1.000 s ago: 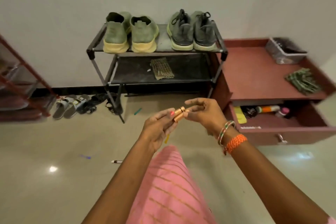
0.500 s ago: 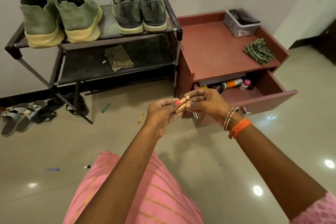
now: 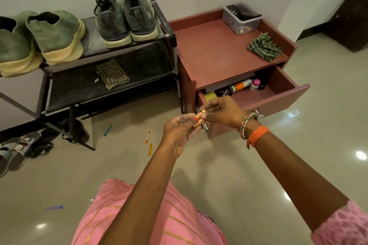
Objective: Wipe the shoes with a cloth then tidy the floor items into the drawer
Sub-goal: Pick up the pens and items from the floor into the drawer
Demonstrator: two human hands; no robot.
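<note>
Both hands meet in front of the open drawer (image 3: 282, 99) of a red cabinet. My left hand (image 3: 179, 131) and my right hand (image 3: 223, 111) each pinch one end of a small orange pen-like stick (image 3: 199, 119). Green shoes (image 3: 53, 36) and grey shoes (image 3: 125, 20) stand on the top shelf of a black rack (image 3: 167, 34). A striped cloth (image 3: 112, 73) lies on the rack's lower shelf. On the floor lie an orange stick (image 3: 148, 137), a yellow stick (image 3: 150, 149), a green stick (image 3: 108, 130) and a blue stick (image 3: 54, 207).
The drawer holds a bottle (image 3: 240, 85), a small pink-capped jar (image 3: 254, 84) and a yellow pad (image 3: 209, 96). On the cabinet top sit a clear box (image 3: 241, 20) and a green cloth (image 3: 264, 46). Sandals (image 3: 22, 147) lie under the rack at left.
The view has swung right and closer to the cabinet. Both hands stayed together on the orange stick and now hover by the drawer's front left corner.
</note>
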